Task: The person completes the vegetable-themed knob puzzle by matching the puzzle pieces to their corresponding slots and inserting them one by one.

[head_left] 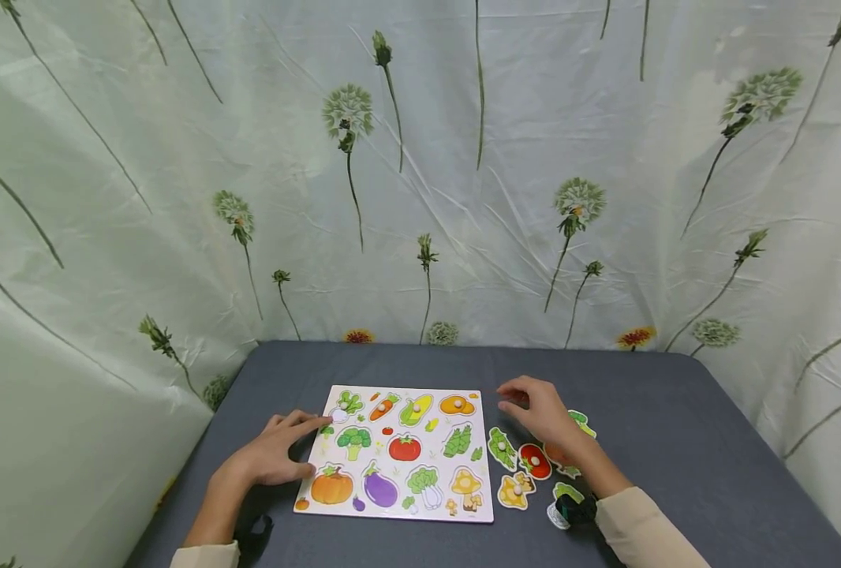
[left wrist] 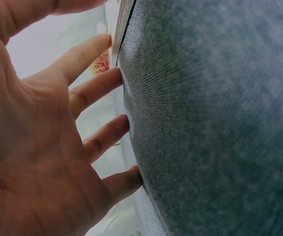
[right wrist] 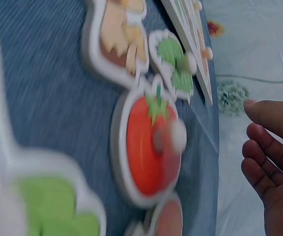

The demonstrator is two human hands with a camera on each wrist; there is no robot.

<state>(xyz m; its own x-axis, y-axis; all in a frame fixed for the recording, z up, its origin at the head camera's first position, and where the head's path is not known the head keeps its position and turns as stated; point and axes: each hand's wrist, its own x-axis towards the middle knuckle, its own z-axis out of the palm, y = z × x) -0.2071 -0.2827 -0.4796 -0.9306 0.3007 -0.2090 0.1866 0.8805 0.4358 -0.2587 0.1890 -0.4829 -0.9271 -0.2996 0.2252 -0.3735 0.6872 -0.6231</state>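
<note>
A white vegetable puzzle board (head_left: pixel 321 509) lies flat on the table. Knobbed pieces such as the carrot piece (head_left: pixel 381 409) and the corn piece (head_left: pixel 416 409) sit in its top row; lower down are printed pictures without knobs. My left hand (head_left: pixel 271 451) is spread at the board's left side, thumb and index finger touching its edge. In the left wrist view other fingertips (left wrist: pixel 113 129) rest on the cloth. My right hand (head_left: pixel 540 410) hovers right of the board, fingers loosely bent, holding nothing. Below it lie a tomato piece (right wrist: pixel 149 147) and a green leafy piece (head_left: pixel 502 450).
More loose pieces lie right of the board: a yellow mushroom piece (head_left: pixel 513 492), an orange piece (head_left: pixel 557 454) partly under the right forearm, and a green-topped piece (head_left: pixel 581 424). Dark cloth (head_left: pixel 648 410) covers the table. A flower-print curtain (head_left: pixel 420 197) hangs behind it.
</note>
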